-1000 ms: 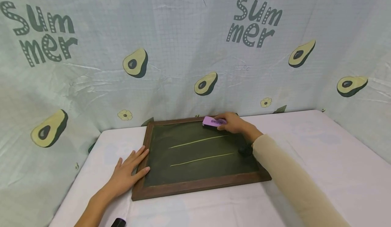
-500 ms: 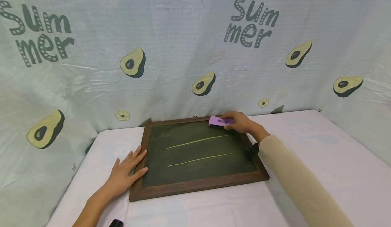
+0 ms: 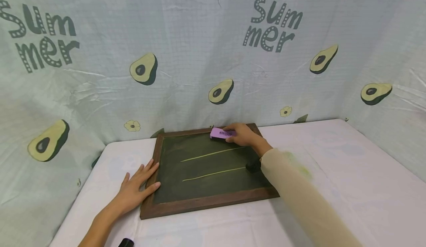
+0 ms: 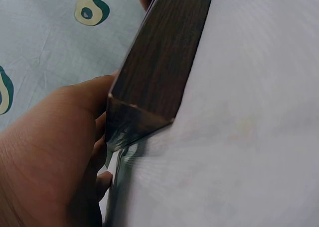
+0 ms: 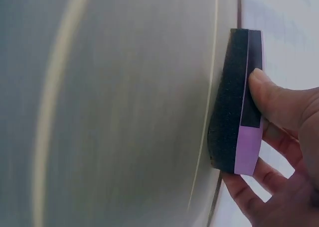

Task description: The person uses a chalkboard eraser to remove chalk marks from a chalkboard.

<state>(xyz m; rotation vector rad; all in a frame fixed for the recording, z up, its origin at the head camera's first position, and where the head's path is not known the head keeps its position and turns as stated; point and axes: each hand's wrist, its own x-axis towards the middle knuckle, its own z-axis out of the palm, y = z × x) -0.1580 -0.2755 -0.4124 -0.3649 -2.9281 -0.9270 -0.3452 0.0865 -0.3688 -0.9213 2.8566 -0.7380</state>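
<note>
Two pale yellow chalk lines (image 3: 214,153) run across the dark face of a wood-framed chalkboard (image 3: 206,202), one above the other, both slanting slightly upward toward the right side of the board. The chalkboard lies flat on a table covered with a white cloth (image 3: 332,180), and everything else here sits around it. At the board's far edge, a little right of its middle, the right hand (image 3: 242,135) grips a purple eraser (image 3: 219,133), with the thumb curled over the purple back and the other fingers wrapped beneath it; the right wrist view shows the eraser's dark felt side (image 5: 228,102) pressed against the board's surface, just beside the upper chalk line. The beige sleeve (image 3: 299,195) of that arm crosses the board's right side and hides the near right corner of the frame. At the board's left edge the left hand (image 3: 136,188) rests with its fingers straight and spread, fingertips lying on the wooden frame and the thumb touching the inner part of the frame; it holds nothing. Behind the board's far edge hangs a light fabric backdrop (image 3: 186,54) printed with avocados and the word "summer". Near the board's near left corner, at the bottom of the head view, a small dark object (image 3: 126,242) lies on the cloth, too cut off to identify.
</note>
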